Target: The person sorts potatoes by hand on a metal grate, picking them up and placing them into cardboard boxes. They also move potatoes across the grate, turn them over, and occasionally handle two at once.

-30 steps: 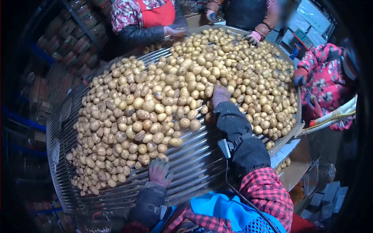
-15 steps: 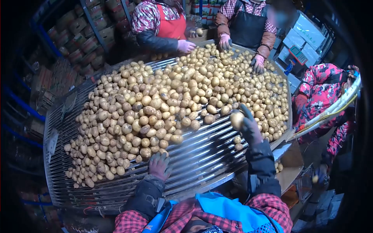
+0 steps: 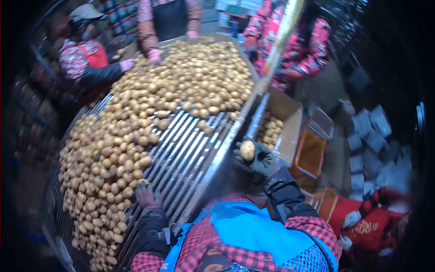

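Note:
A single pale, round potato [image 3: 247, 150] rests in my gloved right hand [image 3: 262, 161], against the fingers. That hand is just outside the near rim of the sorting table [image 3: 215, 161], close to an open cardboard box [image 3: 290, 131] with potatoes in it. My gloved left hand [image 3: 148, 196] lies on the metal slats with its fingers spread, holding nothing. Its fingertips are at the edge of a large heap of potatoes [image 3: 108, 167], which spreads over the far and left parts of the table.
Across the table, a co-worker's gloved hand [image 3: 154, 56] reaches to the potatoes. Another person in a pink patterned jacket [image 3: 310, 50] stands beyond the pole [image 3: 283, 36]. An orange crate [image 3: 311, 154] is right of the box. Grey packages [image 3: 371, 131] are on the floor.
The view has swung to the right. My right hand has carried the potato from above the slats to outside the table's rim. My left hand stays on the slats beside the heap.

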Demonstrator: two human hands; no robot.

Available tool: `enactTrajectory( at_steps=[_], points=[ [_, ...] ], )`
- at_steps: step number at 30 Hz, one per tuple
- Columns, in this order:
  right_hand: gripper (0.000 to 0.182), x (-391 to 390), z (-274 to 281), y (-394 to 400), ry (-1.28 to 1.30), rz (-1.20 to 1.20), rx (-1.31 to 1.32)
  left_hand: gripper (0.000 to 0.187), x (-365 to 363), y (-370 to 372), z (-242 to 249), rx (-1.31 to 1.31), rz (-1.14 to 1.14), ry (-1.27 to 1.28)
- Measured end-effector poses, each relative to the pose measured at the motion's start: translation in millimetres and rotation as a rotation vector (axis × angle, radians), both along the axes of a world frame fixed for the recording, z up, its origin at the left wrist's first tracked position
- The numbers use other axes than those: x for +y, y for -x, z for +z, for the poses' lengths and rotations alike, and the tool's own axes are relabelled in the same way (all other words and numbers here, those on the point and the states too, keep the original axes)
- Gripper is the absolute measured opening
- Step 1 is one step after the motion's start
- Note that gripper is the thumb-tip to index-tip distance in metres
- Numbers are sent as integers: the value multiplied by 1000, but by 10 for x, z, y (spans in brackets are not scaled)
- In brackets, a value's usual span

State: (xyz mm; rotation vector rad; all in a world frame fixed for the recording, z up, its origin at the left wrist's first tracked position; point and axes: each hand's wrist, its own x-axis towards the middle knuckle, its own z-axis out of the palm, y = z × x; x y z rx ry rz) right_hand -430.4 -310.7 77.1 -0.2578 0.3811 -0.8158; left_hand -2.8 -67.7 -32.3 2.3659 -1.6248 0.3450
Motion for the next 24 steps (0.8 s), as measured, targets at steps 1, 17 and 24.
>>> enactTrajectory(
  at_steps=[1, 17, 24],
  points=[
    [66, 136, 220, 79, 129, -40, 139, 48, -10, -38, -56, 4, 3, -2],
    [57, 618, -555, 1466, 291, -778, 1141, 47, -34, -129, -58, -109, -74, 38],
    [59, 760, -678, 2289, -65, -1118, 1129, 47, -17, -72, 13, -89, -24, -3]
  ],
)
